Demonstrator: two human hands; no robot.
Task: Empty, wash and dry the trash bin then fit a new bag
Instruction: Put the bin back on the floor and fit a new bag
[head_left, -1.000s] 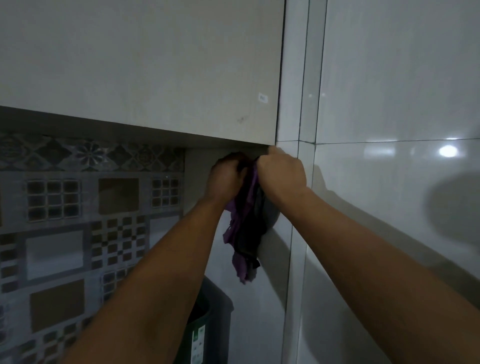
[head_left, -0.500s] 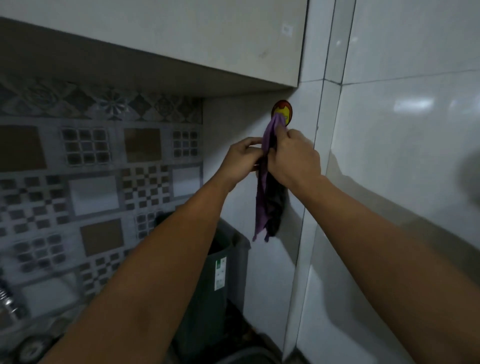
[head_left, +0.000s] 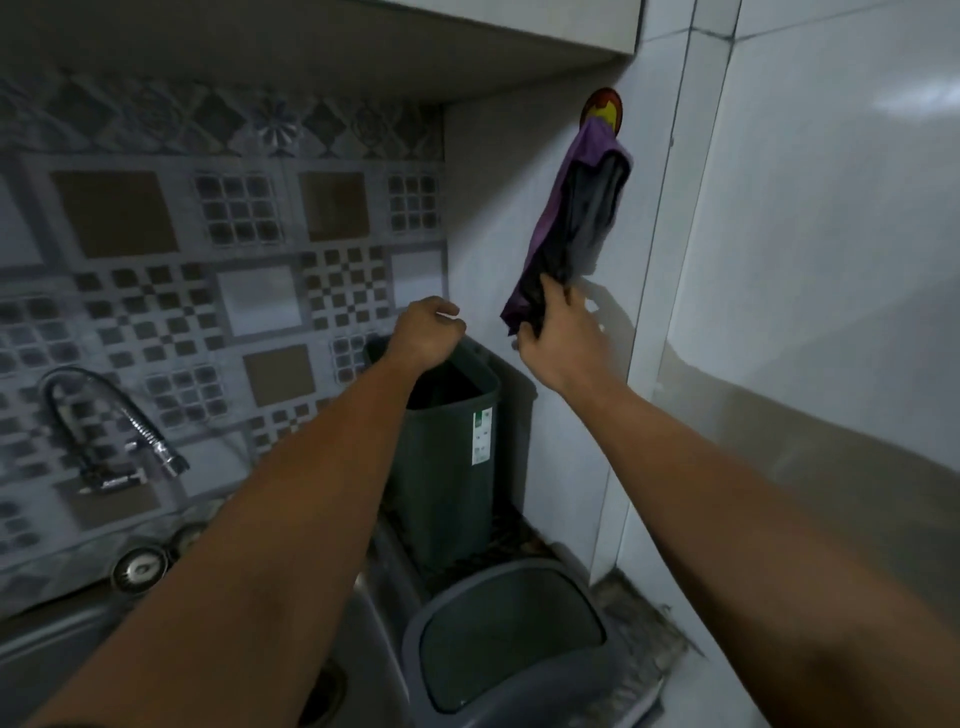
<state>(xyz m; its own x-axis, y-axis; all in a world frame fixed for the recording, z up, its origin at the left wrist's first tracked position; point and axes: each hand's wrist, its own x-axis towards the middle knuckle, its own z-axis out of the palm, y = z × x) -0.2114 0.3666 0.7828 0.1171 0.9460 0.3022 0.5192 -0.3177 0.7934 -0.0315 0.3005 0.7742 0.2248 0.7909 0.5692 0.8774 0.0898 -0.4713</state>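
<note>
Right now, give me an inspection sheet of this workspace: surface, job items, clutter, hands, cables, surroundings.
Surface: steel sink top, bare metal by the basin.
Job items: dark green bin upright in the corner, no bag visible; grey swing lid lying off the bin in front of it; purple cloth hanging from a round wall hook.
Clutter: nothing seen.
Hands: left hand loosely curled above the bin, holding nothing; right hand grips the cloth's lower end.
Cables: nothing seen.
Surroundings: flexible tap, patterned tiles, overhead cabinet.
</note>
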